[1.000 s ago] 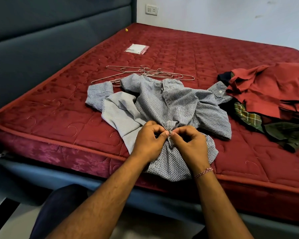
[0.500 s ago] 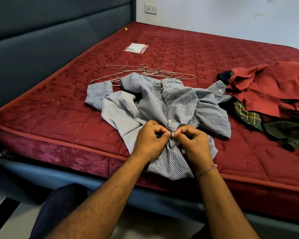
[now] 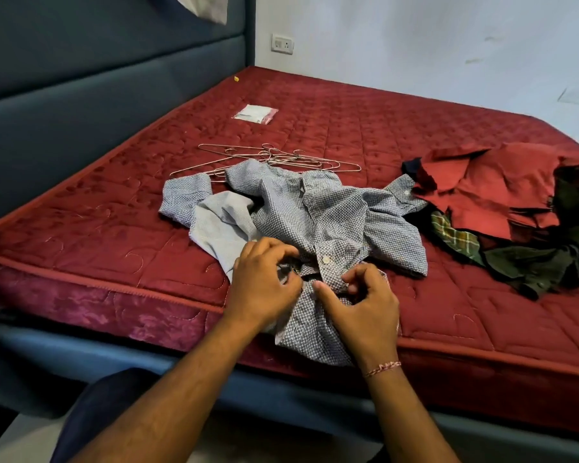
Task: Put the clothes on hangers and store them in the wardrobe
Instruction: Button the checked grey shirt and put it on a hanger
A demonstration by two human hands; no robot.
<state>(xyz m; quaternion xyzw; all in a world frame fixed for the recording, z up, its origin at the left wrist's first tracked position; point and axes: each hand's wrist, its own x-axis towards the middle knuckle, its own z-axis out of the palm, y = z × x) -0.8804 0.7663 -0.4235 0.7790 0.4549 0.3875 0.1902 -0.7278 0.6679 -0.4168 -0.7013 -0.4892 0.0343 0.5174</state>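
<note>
A grey checked shirt [image 3: 318, 215] lies crumpled on the red mattress [image 3: 81, 235], its hem hanging over the near edge. My left hand [image 3: 264, 284] grips the shirt's front placket with curled fingers. My right hand [image 3: 365, 302] pinches the fabric just below a white button [image 3: 326, 260]. Several thin wire hangers [image 3: 281, 160] lie in a loose heap behind the shirt. A pile of other clothes, a red garment [image 3: 501, 192] on top of green checked [image 3: 455, 237] and dark green pieces, sits to the right.
A small plastic packet [image 3: 256, 113] lies further back on the mattress. A padded blue headboard [image 3: 81, 105] runs along the left and a white wall with a socket [image 3: 282, 44] stands behind. The blue bed frame [image 3: 181, 355] edges the near side. No wardrobe is in view.
My hands have drifted slightly apart and lower on the shirt front; the fingertips no longer meet at the button, which now shows above them. The view has tilted up a little.
</note>
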